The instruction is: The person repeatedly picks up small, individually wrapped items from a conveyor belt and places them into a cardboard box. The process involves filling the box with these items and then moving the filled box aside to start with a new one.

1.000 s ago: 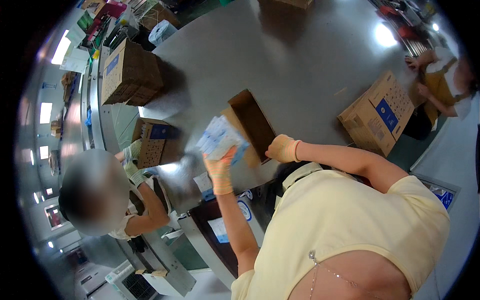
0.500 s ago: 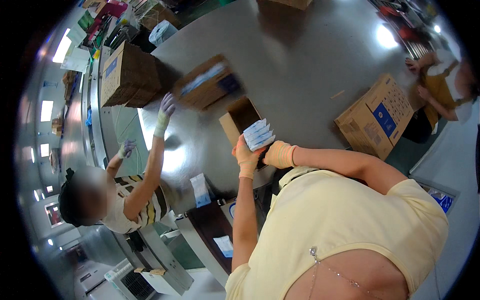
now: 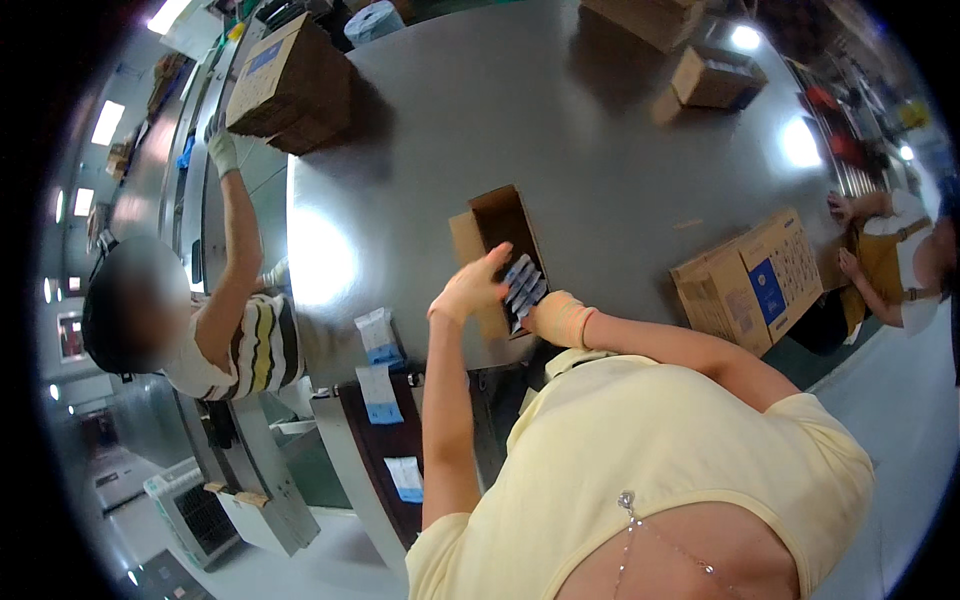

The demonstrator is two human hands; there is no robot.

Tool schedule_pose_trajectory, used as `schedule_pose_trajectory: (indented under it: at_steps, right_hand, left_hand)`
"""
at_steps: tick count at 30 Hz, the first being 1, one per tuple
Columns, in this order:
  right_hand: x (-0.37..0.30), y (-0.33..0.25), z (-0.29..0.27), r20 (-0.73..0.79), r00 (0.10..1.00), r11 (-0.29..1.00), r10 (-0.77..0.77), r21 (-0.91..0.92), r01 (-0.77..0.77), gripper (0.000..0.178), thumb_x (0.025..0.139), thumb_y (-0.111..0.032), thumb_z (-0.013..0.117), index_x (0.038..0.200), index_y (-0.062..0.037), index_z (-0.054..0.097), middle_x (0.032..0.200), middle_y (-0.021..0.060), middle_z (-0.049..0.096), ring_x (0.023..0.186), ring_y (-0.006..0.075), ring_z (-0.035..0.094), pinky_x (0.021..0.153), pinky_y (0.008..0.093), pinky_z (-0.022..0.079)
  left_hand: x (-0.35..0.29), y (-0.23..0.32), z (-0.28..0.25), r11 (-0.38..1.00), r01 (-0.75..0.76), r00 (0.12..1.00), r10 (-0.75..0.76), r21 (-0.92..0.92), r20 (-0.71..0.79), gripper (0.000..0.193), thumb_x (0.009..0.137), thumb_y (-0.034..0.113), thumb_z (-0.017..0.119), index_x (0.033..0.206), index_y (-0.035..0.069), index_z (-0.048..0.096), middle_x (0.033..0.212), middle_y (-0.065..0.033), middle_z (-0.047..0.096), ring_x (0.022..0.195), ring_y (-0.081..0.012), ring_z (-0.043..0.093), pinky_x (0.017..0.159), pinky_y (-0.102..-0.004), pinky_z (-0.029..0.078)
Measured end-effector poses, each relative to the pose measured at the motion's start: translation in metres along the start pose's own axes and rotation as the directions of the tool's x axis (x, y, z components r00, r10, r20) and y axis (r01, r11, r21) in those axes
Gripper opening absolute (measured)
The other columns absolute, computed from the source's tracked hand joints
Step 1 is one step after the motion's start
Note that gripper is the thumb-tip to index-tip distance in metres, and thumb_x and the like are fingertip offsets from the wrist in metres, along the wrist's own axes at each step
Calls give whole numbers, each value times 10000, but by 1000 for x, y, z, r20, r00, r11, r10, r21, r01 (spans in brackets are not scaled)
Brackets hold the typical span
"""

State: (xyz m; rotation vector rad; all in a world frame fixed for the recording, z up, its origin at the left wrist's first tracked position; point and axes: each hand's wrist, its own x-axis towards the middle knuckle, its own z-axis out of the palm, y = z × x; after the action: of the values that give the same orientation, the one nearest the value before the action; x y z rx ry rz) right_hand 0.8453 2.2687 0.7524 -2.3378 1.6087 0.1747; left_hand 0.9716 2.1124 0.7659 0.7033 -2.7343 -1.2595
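An upright open brown carton (image 3: 466, 240) stands on the table just in front of me. A row of several white-and-blue packets (image 3: 525, 288) sits in the near end of its opening. My left hand (image 3: 468, 287), in a pale orange glove, is at the left of the packets with its fingers stretched out and apart. My right hand (image 3: 562, 320), in a striped glove, is at the carton's near right corner, close against the packets. Its fingertips are hidden, so I cannot tell what they grip.
White-and-blue packets (image 3: 380, 395) lie on a dark conveyor (image 3: 362, 440) at left, another packet (image 3: 378, 336) beyond. A co-worker (image 3: 235, 330) reaches to stacked cartons (image 3: 290, 90). A carton pile (image 3: 745, 285) is at right near another person (image 3: 885, 250); a carton (image 3: 715, 78) stands far right.
The packets have gone from above the carton's near edge down into its opening, and my left hand has opened. The blurred carton has left the table's middle; the co-worker's arm has swung to the stack.
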Motion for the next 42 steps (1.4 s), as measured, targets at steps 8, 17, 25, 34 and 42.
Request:
schedule_pose_trajectory:
  at_steps: [8, 17, 25, 34, 42]
  right_hand:
    - [-5, -8, -8, -26, 997, 997, 78, 12, -78, 176, 835, -131, 557, 982, -114, 653, 918, 109, 703, 806, 281, 702, 645, 410, 567]
    - [-5, -7, -22, 118, 989, 995, 91, -58, -85, 198, 844, -112, 550, 1029, -97, 619, 972, 105, 643, 905, 285, 657, 717, 420, 549]
    - [-1, -2, -28, 168, 980, 993, 104, -69, -93, 174, 835, -97, 567, 1004, -85, 607, 969, 103, 633, 904, 282, 650, 723, 411, 551]
    - [7, 0, -31, 206, 971, 992, 122, -58, -112, 174, 815, -103, 589, 985, -75, 609, 959, 100, 633, 905, 277, 649, 727, 410, 548]
    - [4, 9, -29, 220, 968, 992, 123, -23, -121, 168, 820, -95, 570, 982, -85, 615, 949, 100, 633, 910, 288, 648, 723, 414, 544]
  left_hand:
    - [57, 30, 62, 790, 366, 876, -471, 491, 106, 325, 876, 246, 487, 1058, 94, 709, 1156, -138, 651, 1082, -270, 629, 882, -388, 508]
    - [-106, -14, 5, 996, 22, 716, -72, -81, -694, 277, 852, 76, 575, 1125, 48, 617, 1174, -135, 619, 1132, -296, 559, 987, -389, 427]
    - [-312, -142, -61, 748, 516, 301, -615, -417, -729, 370, 918, 268, 562, 1168, -2, 608, 1130, -124, 645, 1042, -223, 597, 916, -330, 446]
    - [-268, -209, -111, 504, 359, 518, -808, -786, -281, 516, 894, 367, 613, 1262, 13, 545, 1132, -40, 616, 971, -140, 559, 855, -306, 435]
    - [-211, -236, -110, 297, 553, 524, -850, -779, 48, 619, 794, 240, 749, 1287, -26, 485, 1067, -99, 628, 934, -177, 612, 817, -342, 494]
